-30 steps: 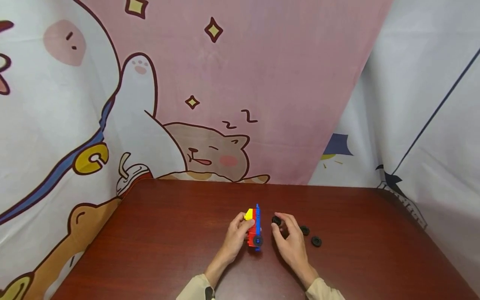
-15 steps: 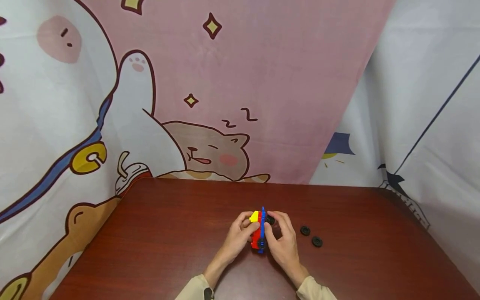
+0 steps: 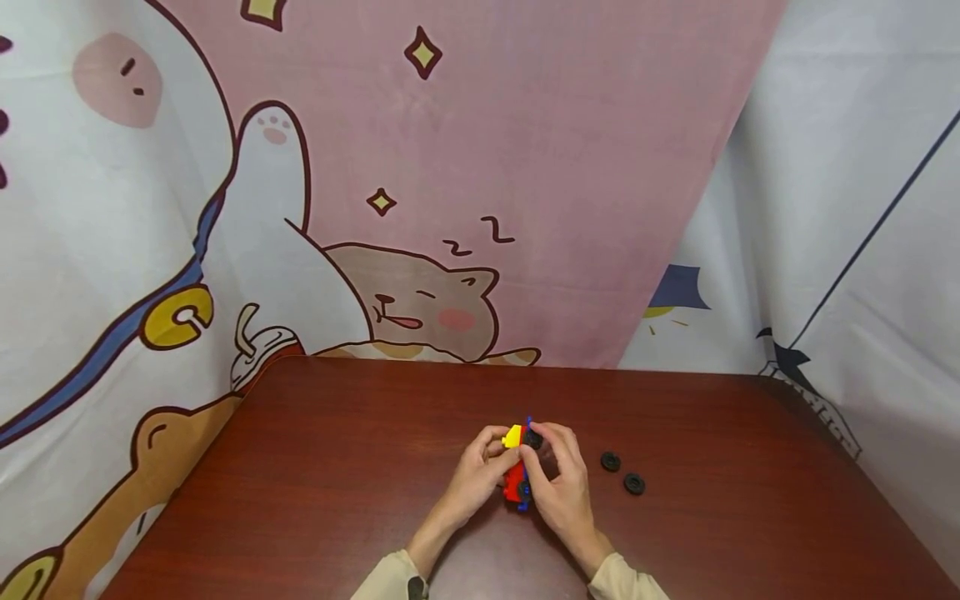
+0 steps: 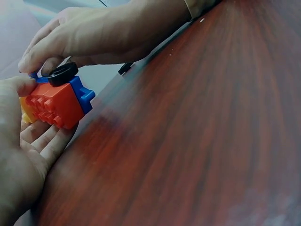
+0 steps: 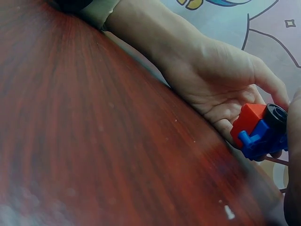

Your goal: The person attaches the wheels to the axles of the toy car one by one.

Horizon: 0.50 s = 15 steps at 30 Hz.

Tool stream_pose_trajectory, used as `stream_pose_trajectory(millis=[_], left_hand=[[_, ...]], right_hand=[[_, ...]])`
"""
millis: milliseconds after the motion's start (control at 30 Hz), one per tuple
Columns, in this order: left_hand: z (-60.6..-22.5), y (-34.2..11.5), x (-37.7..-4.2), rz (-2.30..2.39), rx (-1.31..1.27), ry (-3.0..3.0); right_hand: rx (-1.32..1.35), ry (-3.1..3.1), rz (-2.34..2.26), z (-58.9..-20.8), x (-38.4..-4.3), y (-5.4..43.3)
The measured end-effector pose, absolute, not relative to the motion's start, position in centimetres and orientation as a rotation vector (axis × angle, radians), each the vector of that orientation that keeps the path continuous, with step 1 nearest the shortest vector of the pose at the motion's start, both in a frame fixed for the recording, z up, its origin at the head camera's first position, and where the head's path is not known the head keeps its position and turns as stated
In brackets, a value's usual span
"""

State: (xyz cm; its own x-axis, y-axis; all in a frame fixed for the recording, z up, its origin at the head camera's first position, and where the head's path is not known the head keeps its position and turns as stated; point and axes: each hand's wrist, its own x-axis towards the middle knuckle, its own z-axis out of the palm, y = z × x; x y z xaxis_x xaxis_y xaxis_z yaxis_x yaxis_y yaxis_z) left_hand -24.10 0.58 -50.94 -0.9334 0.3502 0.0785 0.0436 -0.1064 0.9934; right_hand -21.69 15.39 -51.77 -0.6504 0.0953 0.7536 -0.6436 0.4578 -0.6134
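My left hand (image 3: 474, 477) grips a toy block car (image 3: 513, 485) by its red and yellow side, tipped so its blue base faces right. On the near end of the base sits a black wheel (image 5: 276, 117), seen too in the left wrist view above the red block (image 4: 54, 103). With fingertips and thumb, my right hand (image 3: 564, 490) pinches another black wheel (image 3: 533, 438) right at the far end of the blue base. The fingers partly cover that wheel in the head view. A blue hook-like piece (image 5: 249, 137) sticks out at the car's near end.
Two loose black wheels (image 3: 611, 461) lie on the dark red-brown table (image 3: 360, 467), to the right of my right hand. A cartoon-printed cloth (image 3: 585, 167) hangs behind the table's far edge and along its sides.
My right hand has moved left with the wheel, from apart to up against the car's blue base. The left hand and the car have shifted slightly right.
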Motion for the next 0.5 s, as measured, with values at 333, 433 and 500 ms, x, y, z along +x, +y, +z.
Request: stream_pose_trajectory(millis=[333,433,500], left_hand=[[-50.85,0.59,-23.95,2.135,0.431,1.992],[-50.83,0.55,-23.97,2.151,0.426,1.978],[-50.86,0.48,-23.98,2.161,0.422,1.974]], right_hand=[[0.461,-1.949,1.264,-51.87,-21.75,15.09],[0.446,-1.957,1.276,-51.92,-21.69,15.11],[0.434,-1.974,1.296,-51.91,-21.64,15.13]])
